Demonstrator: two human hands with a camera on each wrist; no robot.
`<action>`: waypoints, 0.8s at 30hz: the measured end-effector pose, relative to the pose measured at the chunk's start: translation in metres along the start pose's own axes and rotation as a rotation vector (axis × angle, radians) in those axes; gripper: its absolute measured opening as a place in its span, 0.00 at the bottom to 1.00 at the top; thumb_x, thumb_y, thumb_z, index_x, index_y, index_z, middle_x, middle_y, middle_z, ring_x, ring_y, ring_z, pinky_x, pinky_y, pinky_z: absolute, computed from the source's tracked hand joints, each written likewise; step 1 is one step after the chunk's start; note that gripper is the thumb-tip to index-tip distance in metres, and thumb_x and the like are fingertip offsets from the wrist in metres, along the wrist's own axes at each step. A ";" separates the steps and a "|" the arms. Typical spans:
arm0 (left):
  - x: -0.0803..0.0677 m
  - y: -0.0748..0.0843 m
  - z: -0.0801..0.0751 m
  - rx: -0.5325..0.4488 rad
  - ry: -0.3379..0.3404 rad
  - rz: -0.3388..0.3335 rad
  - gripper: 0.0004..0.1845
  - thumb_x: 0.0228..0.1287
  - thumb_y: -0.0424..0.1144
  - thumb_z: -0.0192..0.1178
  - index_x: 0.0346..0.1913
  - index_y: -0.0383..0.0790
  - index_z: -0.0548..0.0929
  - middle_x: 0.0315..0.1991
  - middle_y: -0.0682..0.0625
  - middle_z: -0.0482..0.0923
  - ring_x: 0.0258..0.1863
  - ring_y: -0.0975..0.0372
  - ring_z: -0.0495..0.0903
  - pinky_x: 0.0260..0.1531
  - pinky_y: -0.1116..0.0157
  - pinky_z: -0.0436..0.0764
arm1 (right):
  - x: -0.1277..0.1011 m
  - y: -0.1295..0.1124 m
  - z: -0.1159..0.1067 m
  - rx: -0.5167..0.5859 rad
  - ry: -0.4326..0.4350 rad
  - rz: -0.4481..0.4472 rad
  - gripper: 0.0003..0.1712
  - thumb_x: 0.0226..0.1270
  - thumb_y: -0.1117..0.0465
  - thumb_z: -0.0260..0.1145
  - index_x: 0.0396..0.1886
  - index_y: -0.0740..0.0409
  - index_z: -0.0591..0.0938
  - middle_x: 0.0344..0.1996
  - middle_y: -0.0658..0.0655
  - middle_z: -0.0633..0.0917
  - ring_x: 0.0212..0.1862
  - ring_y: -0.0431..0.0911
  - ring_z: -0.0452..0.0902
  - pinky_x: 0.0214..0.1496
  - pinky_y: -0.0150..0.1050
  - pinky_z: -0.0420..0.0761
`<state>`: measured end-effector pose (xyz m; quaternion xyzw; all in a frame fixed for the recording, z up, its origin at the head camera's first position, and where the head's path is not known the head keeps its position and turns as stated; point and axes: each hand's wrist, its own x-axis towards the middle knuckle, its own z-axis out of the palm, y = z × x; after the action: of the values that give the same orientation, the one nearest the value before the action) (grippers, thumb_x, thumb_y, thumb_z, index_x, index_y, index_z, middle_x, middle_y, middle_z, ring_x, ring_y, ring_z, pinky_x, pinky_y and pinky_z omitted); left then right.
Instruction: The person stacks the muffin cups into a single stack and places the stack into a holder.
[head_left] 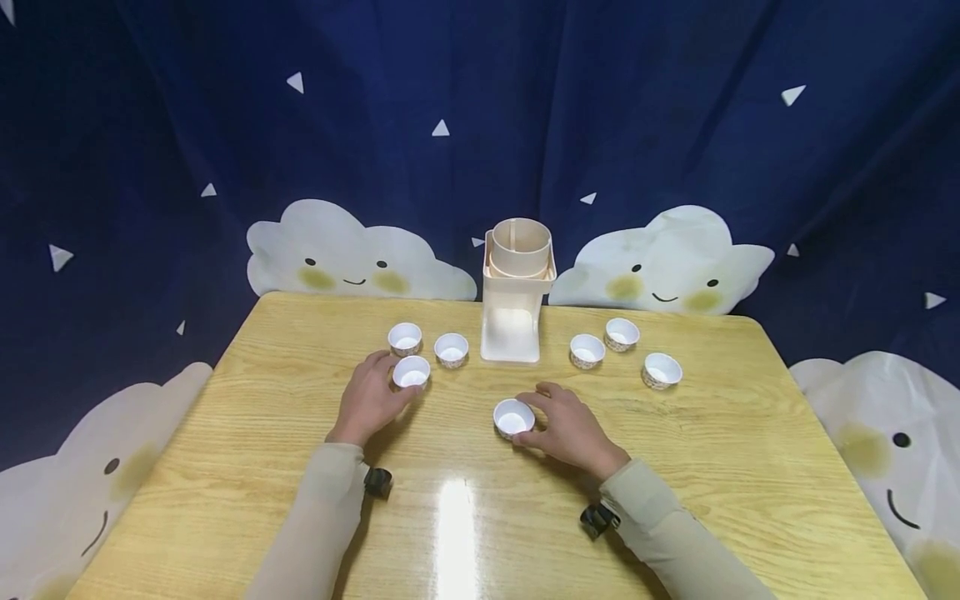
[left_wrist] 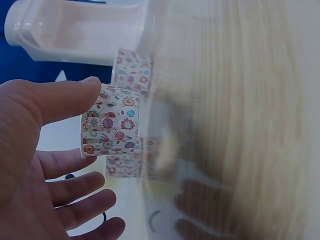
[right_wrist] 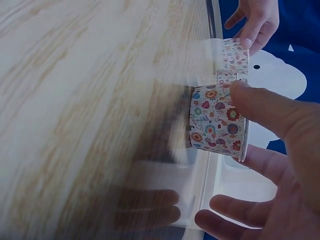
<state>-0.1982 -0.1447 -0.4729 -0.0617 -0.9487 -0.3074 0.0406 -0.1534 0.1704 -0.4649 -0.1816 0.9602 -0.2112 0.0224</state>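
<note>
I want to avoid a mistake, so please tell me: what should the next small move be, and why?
Probably the left hand should bring its cup slowly toward the front cup, which the right hand pinches. The left hand has its cup between thumb and finger, close to two other cups, while the front cup is apart, nearer the person than the cream stand.

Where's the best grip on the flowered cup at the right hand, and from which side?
Probably the wall just under the rim: thumb and finger on opposite sides, right hand coming from near-right. The cup stands upright, round and open-topped; its neighbours all sit farther back.
</note>
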 end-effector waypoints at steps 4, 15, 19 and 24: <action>-0.003 0.008 -0.003 -0.028 0.013 0.021 0.30 0.56 0.50 0.72 0.56 0.32 0.80 0.66 0.35 0.72 0.65 0.41 0.71 0.66 0.44 0.71 | 0.000 -0.001 -0.002 0.011 0.003 0.007 0.37 0.52 0.45 0.77 0.62 0.53 0.80 0.63 0.70 0.76 0.63 0.66 0.73 0.61 0.62 0.76; -0.012 0.025 -0.010 0.040 0.074 0.162 0.36 0.55 0.48 0.72 0.65 0.36 0.76 0.64 0.37 0.75 0.63 0.42 0.74 0.63 0.44 0.74 | 0.000 -0.001 0.000 0.015 -0.004 0.014 0.37 0.52 0.45 0.77 0.62 0.52 0.80 0.64 0.70 0.76 0.62 0.66 0.74 0.60 0.62 0.76; -0.016 0.030 -0.012 0.077 0.091 0.258 0.33 0.53 0.47 0.74 0.60 0.34 0.79 0.63 0.37 0.76 0.59 0.43 0.76 0.59 0.46 0.77 | 0.000 -0.001 0.000 0.018 -0.008 0.018 0.37 0.53 0.45 0.77 0.62 0.52 0.80 0.64 0.70 0.76 0.63 0.66 0.74 0.61 0.63 0.76; -0.019 0.039 -0.013 0.052 0.052 0.308 0.26 0.53 0.46 0.74 0.53 0.39 0.82 0.66 0.38 0.74 0.63 0.43 0.75 0.63 0.46 0.75 | 0.000 -0.002 -0.001 0.021 -0.011 0.020 0.37 0.53 0.45 0.77 0.63 0.53 0.80 0.64 0.70 0.76 0.62 0.66 0.74 0.59 0.62 0.77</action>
<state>-0.1734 -0.1231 -0.4423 -0.1972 -0.9344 -0.2742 0.1136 -0.1526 0.1695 -0.4631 -0.1727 0.9596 -0.2199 0.0317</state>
